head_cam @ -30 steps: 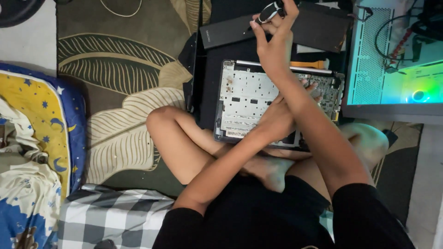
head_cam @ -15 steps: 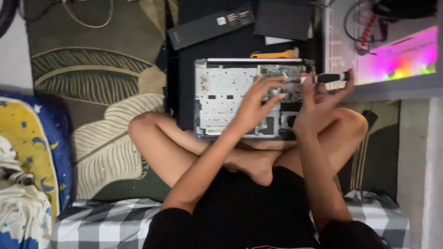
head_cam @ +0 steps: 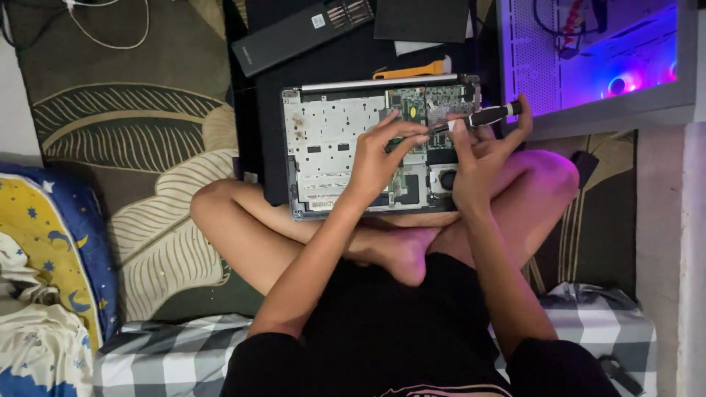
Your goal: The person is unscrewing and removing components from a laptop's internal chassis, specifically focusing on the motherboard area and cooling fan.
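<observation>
An opened laptop base [head_cam: 331,147] with its circuit board exposed lies on a black mat [head_cam: 265,110] in front of my crossed legs. My right hand [head_cam: 482,158] grips a small black-handled screwdriver [head_cam: 489,115], its tip pointing left over the board. My left hand [head_cam: 382,158] hovers over the board, fingertips pinched at the screwdriver's tip. Whether anything small sits between those fingers I cannot tell.
A long black battery bar [head_cam: 301,33] and a black panel [head_cam: 421,18] lie beyond the laptop, with an orange pry tool [head_cam: 412,71]. A lit computer case [head_cam: 596,59] stands at the right. A leaf-patterned rug [head_cam: 140,154] and bedding [head_cam: 44,250] lie left.
The right hand came down from the far black panel to the laptop board with the screwdriver. The left hand shifted to meet its tip. The view moved closer.
</observation>
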